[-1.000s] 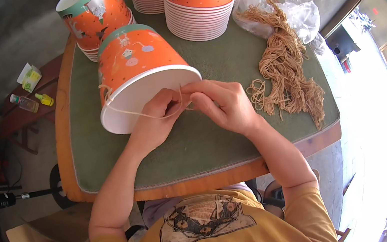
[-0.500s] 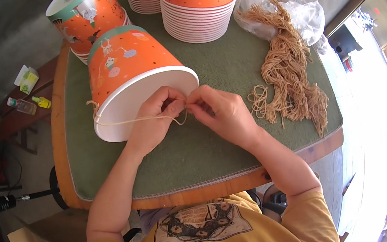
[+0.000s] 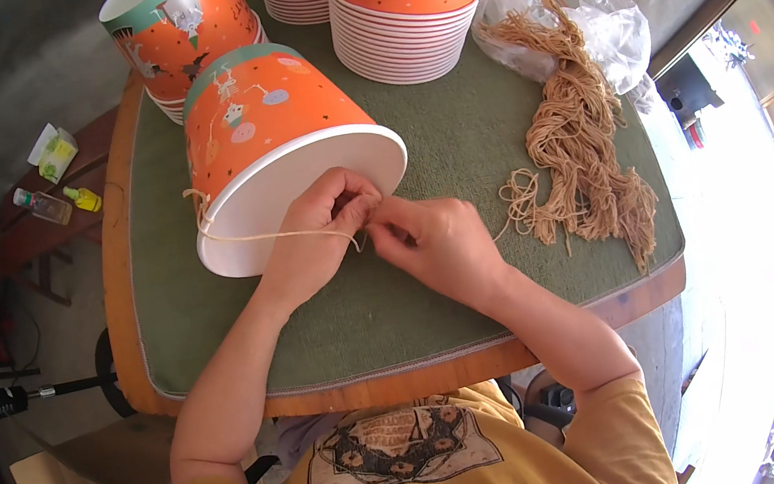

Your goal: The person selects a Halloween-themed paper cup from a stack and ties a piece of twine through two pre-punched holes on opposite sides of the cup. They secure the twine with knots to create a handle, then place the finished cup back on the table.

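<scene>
I watch through 1 head-worn, wide fisheye view that looks steeply down and forward, from fairly near, onto the green-topped table (image 3: 384, 318).

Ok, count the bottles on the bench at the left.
2: a clear bottle on the bench, and a smaller yellow bottle just right of it. No others show there, though some could be hidden.

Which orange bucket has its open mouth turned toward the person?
The front bucket, tipped, with a cord leading from its rim across the left hand; the other buckets stand behind it in stacks, rims down.
</scene>
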Motion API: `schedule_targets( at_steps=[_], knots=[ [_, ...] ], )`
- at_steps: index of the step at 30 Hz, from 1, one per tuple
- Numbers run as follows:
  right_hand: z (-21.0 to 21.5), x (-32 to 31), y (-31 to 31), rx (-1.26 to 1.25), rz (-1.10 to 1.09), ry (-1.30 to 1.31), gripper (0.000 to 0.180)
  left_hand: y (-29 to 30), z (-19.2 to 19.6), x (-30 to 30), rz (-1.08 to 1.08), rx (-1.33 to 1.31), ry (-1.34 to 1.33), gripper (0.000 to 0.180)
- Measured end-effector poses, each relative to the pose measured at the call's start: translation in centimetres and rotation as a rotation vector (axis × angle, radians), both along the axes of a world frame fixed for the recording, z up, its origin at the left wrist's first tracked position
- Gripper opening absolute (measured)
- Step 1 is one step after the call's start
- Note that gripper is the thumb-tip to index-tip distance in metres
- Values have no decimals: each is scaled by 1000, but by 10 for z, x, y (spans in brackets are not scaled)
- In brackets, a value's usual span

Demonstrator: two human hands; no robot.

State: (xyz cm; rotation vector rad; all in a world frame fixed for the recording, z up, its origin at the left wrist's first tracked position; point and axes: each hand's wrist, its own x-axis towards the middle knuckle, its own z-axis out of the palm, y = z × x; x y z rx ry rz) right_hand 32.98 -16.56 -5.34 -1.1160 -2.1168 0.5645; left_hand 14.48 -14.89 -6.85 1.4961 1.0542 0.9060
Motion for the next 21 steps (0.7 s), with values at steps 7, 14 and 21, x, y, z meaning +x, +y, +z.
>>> schedule_targets(
  at_steps=[7, 14, 21],
  knots=[
    [17, 2, 1, -15, -196, -35, 24, -5, 3, 3, 42, 81, 88, 8],
    [-5, 9, 21, -308, -87, 81, 34, -5, -2, 0, 11, 80, 32, 10],
    [-4, 6, 24, -370, -108, 114, 27, -35, 8, 8, 193, 331, 254, 12]
  ],
)
